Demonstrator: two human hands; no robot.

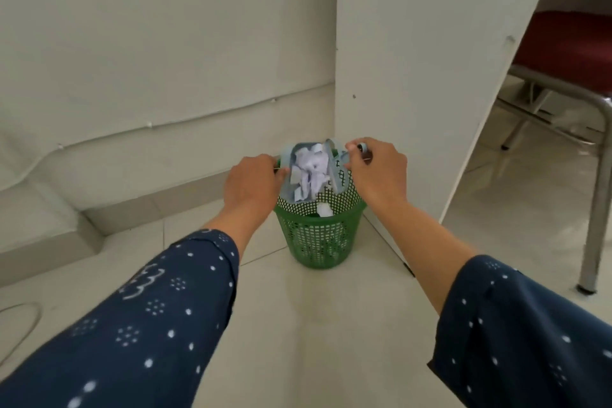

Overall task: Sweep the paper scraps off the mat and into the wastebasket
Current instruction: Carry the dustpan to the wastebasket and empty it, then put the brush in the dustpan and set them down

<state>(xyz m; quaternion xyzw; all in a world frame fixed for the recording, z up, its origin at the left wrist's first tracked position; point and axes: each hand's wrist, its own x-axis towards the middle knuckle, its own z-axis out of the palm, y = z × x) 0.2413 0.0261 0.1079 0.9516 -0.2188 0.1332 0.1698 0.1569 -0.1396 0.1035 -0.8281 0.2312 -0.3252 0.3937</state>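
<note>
A green mesh wastebasket (319,235) stands on the floor by the desk panel. Above its rim I hold a pale blue mat (336,166), folded into a trough and tilted down toward the basket. My left hand (253,184) grips the mat's left edge, and my right hand (377,169) grips its right edge. White paper scraps (309,172) lie bunched in the fold. One scrap (324,210) is seen inside the basket.
A white desk side panel (420,76) rises just right of the basket. A chair with a red seat (569,46) and metal legs (596,205) stands at far right. A white wall and baseboard run behind. A cable (23,325) lies on the tile floor at left.
</note>
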